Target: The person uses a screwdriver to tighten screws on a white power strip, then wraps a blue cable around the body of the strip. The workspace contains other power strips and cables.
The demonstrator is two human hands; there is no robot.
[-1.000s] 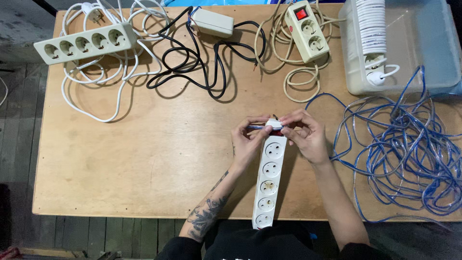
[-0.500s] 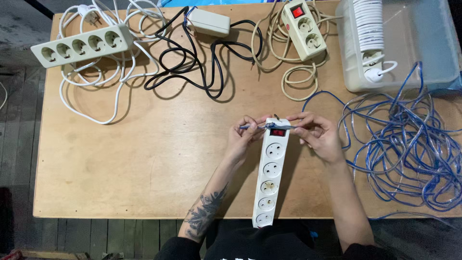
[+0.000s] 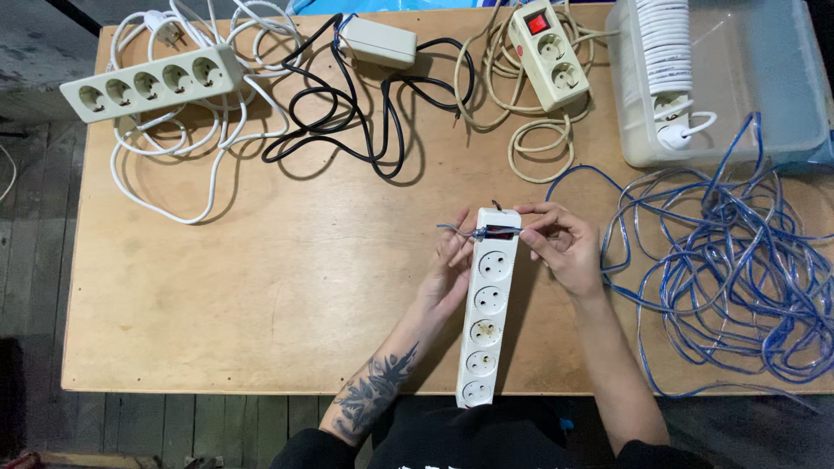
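Your long white plastic five-socket power strip (image 3: pixel 486 313) lies on the wooden table (image 3: pixel 261 295), long axis running near to far, with your left hand (image 3: pixel 452 269) and right hand (image 3: pixel 560 247) pinching its far end.

We see one view only, from a camera worn on the head. It looks almost straight down on the wooden table (image 3: pixel 261 304), taking in nearly all of it.
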